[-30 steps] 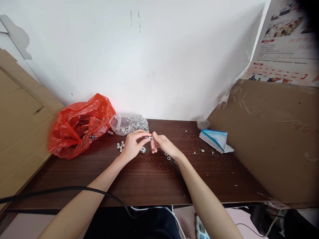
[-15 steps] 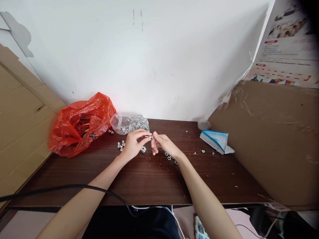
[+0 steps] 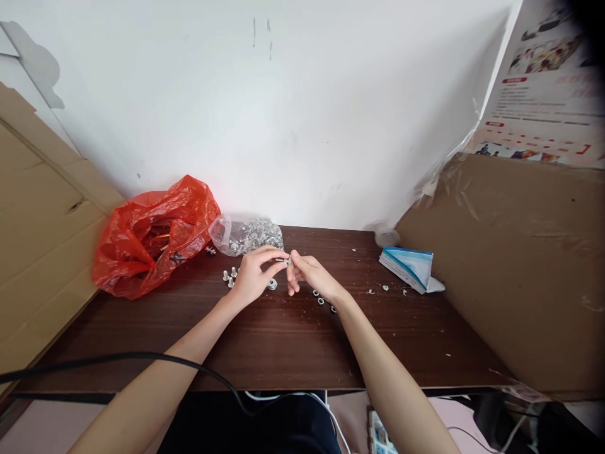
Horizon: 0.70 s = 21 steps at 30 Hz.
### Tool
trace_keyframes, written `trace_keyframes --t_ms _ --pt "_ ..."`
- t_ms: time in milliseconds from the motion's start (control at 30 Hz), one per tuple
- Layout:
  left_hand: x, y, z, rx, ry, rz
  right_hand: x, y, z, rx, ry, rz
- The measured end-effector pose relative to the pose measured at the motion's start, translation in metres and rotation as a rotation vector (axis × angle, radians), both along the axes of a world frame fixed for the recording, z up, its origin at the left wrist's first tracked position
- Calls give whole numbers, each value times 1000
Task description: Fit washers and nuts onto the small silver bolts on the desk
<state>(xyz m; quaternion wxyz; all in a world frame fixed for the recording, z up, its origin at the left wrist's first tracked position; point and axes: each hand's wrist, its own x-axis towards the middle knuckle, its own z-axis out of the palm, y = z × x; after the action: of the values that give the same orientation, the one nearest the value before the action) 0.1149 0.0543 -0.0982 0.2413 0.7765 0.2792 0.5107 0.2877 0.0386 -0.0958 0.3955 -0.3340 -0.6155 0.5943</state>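
Observation:
My left hand [image 3: 255, 271] is closed, thumb and forefinger pinching a small metal bolt [image 3: 282, 260] held level above the table. From the other side, my right hand [image 3: 309, 275] closes its thumb and forefinger on the bolt's right end; whether a nut sits there is too small to tell. Several silvery bolts [image 3: 230, 278] stand on the table left of my left hand. A round metal piece [image 3: 271, 284] lies just below the fingers. Several nuts [image 3: 321, 301] lie below my right wrist, partly hidden by it.
A clear bag of metal hardware [image 3: 258, 236] lies behind my left hand, beside a red plastic bag [image 3: 137, 221]. Tissue packet [image 3: 409, 268] and round clear container [image 3: 386, 237] are at the right. Cardboard walls [image 3: 515, 271] flank the brown table [image 3: 265, 353]. A black cable [image 3: 142, 355] crosses my left forearm.
Both hands stay almost in place on the bolt, with only a slight shift of the fingers at its right end. The camera view has moved very slightly.

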Motion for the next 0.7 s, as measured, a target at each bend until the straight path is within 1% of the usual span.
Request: trace_keyframes --t_ms 133,467,700 --pt "1 0 1 9 -5 18 0 0 0 36 3 -19" --pt "0 -1 1 22 9 28 -1 -1 1 -19 -18 -8" --pt "0 0 0 28 8 24 -1 -2 3 14 -45 -18"
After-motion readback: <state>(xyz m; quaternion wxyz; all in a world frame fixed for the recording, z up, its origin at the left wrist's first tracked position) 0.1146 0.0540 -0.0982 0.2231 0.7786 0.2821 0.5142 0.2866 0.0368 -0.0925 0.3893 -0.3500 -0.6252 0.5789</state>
